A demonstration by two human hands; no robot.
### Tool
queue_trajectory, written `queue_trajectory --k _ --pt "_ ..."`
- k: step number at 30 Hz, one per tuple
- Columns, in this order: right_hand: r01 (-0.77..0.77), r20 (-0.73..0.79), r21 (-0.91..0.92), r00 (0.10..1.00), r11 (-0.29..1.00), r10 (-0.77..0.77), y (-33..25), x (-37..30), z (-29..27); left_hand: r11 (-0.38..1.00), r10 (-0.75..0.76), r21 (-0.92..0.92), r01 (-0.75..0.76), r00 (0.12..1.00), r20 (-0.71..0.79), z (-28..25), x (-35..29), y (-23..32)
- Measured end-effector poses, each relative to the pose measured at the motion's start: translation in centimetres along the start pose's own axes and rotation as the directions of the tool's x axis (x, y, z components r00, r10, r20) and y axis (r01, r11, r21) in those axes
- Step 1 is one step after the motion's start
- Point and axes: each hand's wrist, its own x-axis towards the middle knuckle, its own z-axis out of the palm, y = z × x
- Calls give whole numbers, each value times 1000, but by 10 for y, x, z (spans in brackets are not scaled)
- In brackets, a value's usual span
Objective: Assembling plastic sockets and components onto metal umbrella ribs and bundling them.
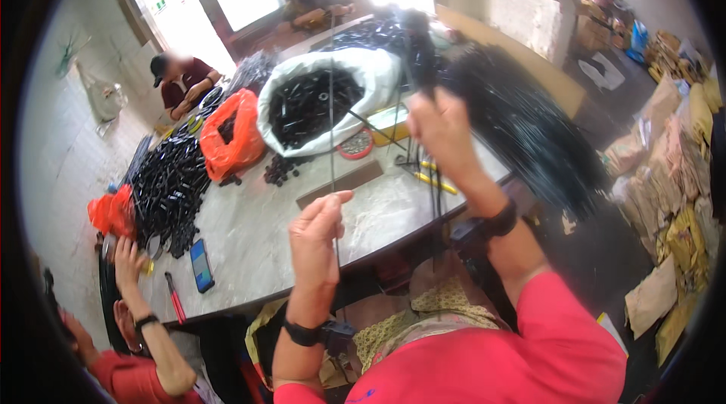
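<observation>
My left hand [316,229] is raised over the table's near edge, its fingers curled around a thin dark rod [332,124] that stands nearly upright. The rod's lower end shows beneath the fist. Higher and to the right, my right hand [442,132] is closed on several thin black rods [436,207] that hang down below it. Yellow-handled pliers [437,182] lie on the table just behind these rods. A flat grey bar [340,185] rests between my hands. Motion blurs the tops of the rods.
A white sack [378,71] of black parts, an orange bag [253,136] and a heap of black pieces [170,192] crowd the table [249,215]. A phone [201,266] lies left. Black rods [522,117] overhang the right side. Co-workers [121,359] sit around.
</observation>
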Motion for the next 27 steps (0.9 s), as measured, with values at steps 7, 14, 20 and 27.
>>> queue_trajectory --k 7,14,20,27 --pt "-84 -122 218 986 972 112 -48 22 -131 983 -113 167 74 964 241 59 84 20" --pt "-27 -135 328 988 944 75 -63 17 -179 960 62 244 -134 957 283 145 177 -9" --pt "-18 -152 307 986 951 67 -65 24 -182 979 -189 127 157 933 307 188 174 -118" --pt "-11 -51 135 999 991 18 -55 33 -156 851 -523 251 461 697 491 216 138 -184"
